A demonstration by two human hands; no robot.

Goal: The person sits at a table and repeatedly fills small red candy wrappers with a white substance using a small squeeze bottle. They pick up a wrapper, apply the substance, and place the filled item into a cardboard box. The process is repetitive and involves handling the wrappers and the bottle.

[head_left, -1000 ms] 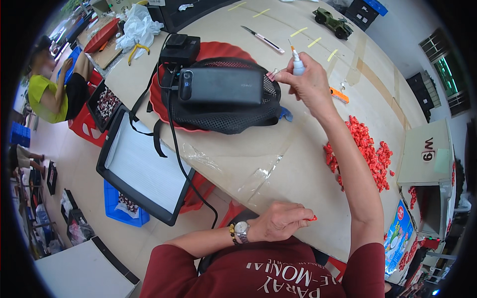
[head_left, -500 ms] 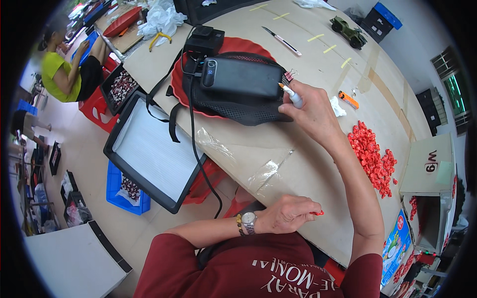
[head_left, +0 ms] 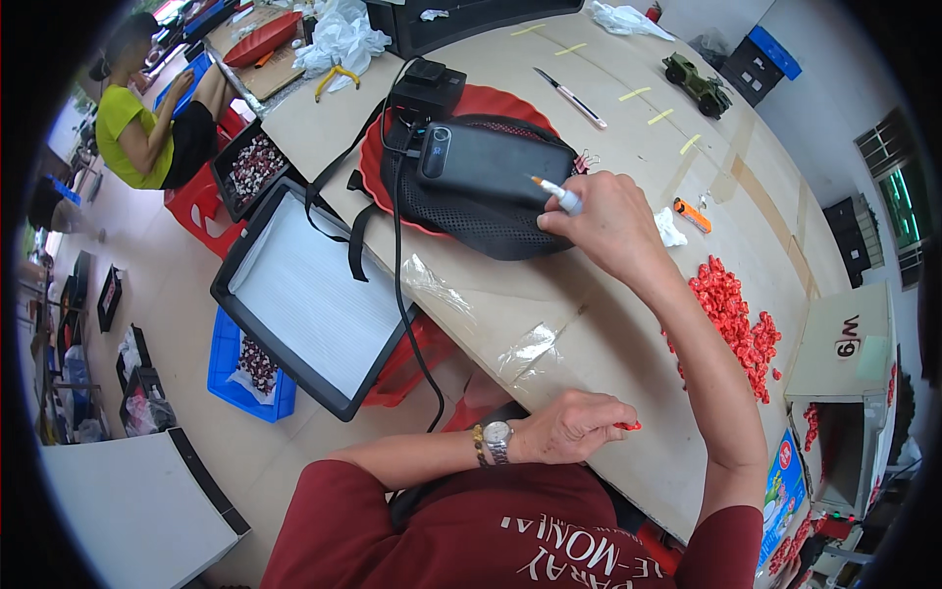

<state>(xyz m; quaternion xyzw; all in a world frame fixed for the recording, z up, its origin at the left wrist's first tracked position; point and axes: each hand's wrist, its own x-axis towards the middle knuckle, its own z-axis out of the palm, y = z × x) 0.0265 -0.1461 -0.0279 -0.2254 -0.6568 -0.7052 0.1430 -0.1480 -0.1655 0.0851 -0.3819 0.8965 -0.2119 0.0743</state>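
From the head camera, my right hand (head_left: 613,221) is closed around a thin white pen-like tool (head_left: 557,192), its tip over the flat black device (head_left: 496,162) that lies on a black mesh bag (head_left: 491,221). The bag sits on a round red tray (head_left: 392,182) on the pale wooden table (head_left: 589,324). My left hand (head_left: 569,427) rests at the near table edge, fingers curled on a small red piece (head_left: 629,426) pinched at the fingertips.

A black cable (head_left: 400,255) runs from a black box (head_left: 428,86) at the tray's far side, across the bag and down over the table edge. Crumpled clear plastic (head_left: 432,285) lies just beside the bag. To my right, a loose heap of small red plastic parts (head_left: 731,314) spreads on the table, with an orange cutter (head_left: 692,214) and a white scrap (head_left: 669,228) near my wrist. Farther off lie a slim knife (head_left: 569,96) and a green toy vehicle (head_left: 697,83). A black-framed tray with a white ribbed sheet (head_left: 304,299) juts out below the table's left edge, over a blue crate (head_left: 245,368). Another person in a yellow shirt (head_left: 123,128) sits well apart.
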